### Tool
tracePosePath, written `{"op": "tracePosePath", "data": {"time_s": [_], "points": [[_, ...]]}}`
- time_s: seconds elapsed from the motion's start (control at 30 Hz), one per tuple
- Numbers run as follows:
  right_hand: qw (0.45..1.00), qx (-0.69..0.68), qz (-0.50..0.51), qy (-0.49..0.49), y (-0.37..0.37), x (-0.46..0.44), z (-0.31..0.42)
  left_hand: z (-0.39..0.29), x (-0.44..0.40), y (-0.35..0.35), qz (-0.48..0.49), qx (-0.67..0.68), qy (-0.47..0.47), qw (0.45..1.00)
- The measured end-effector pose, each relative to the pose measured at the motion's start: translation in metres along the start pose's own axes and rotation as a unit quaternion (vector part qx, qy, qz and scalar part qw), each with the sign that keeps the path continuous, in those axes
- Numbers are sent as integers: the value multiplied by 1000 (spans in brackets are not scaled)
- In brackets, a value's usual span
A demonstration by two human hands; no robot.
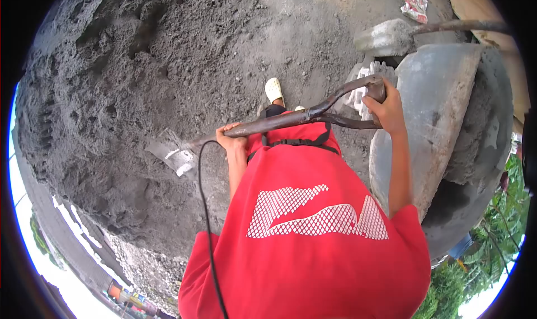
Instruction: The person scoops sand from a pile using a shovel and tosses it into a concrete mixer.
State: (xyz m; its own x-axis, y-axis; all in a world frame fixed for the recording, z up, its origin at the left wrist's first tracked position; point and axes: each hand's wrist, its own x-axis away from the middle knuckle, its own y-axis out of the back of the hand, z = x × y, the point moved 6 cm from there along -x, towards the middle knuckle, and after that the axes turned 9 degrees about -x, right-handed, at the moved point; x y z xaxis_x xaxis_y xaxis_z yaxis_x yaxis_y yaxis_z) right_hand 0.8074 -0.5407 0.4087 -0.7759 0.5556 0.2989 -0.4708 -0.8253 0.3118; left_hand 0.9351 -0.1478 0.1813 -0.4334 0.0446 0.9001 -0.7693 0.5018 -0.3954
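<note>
A shovel with a dark shaft lies across the front of my body. My right hand is closed around the grip at its forked handle, on the right. Lower on the shaft, toward the blade, my left hand is wrapped round it. The worn metal blade points left and rests against the grey sand heap, its tip partly hidden in the sand. A black cord hangs beside my left arm.
To the right stands a large grey metal tub with grey material inside. Beyond it lies a second shovel, near a crumpled wrapper. A pale ridged object sits by the tub. My cream clog stands on sandy ground.
</note>
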Motion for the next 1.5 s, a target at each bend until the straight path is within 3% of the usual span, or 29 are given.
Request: {"op": "tracePosePath", "data": {"time_s": [0.17, 0.2, 0.43, 0.57, 0.9, 1.0, 1.1, 1.43, 1.5], "points": [[998, -38, -34, -25, 10, -30, 27, 11, -21, -74, 55, -24, 41, 997], [999, -39, -35, 0, 16, -35, 21, 13, -20, -81, 33, -74, 10, 997], [993, -91, -69, -39, 37, -76, 16, 47, -52, -121, 5, -58, 52, 997], [992, -117, -42, -37, 65, -140, 6, 71, -54, -165, -6, -54, 30, 998], [991, -111, 75, 5, 103, -339, -14, 110, -60, -254, -23, 11, -127, 992], [986, -84, 139, 29, 75, -389, 22, 102, -62, -257, -48, 25, -201, 978], [976, -68, 199, 52, 35, -431, 58, 92, -72, -260, -46, 150, -158, 975], [951, 11, 307, 26, -78, -528, 170, 71, -123, -296, -118, 273, -137, 945], [945, 5, 326, 15, -97, -537, 197, 57, -138, -312, -86, 277, -135, 948]]}}
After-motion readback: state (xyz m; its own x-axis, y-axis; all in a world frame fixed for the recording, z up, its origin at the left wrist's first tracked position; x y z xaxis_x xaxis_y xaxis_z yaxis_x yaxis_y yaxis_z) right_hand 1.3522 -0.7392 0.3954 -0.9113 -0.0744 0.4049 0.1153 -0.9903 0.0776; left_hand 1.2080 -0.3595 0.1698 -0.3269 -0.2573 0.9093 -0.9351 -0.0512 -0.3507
